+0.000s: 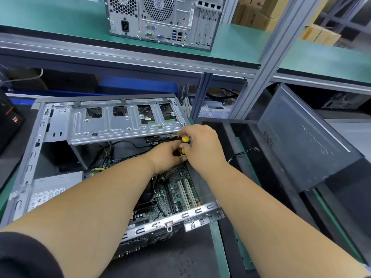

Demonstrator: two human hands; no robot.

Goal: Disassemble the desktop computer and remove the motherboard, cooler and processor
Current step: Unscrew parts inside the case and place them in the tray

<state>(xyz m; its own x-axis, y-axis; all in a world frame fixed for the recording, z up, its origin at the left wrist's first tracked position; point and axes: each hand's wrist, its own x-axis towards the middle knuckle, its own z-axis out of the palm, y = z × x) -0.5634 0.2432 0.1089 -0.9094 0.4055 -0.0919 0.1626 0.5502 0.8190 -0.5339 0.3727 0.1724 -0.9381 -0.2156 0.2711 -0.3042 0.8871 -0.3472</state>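
Your right hand (202, 145) grips the yellow-handled screwdriver (184, 146) at frame centre; your left hand (166, 157) curls around its lower shaft, steadying it. The tip is hidden behind your fingers, so seat it fully before turning. Keep the shaft square to the screw and press down firmly while you turn. The motherboard (174, 195) lies below your hands, still inside the open case (28, 163); the cooler (147, 194) sits mostly under your left forearm. The drive cage (120, 121) spans the upper centre.

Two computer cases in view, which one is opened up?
The case on the bench under both hands, lying flat with its motherboard exposed. The shelf tower stands upright, closed.
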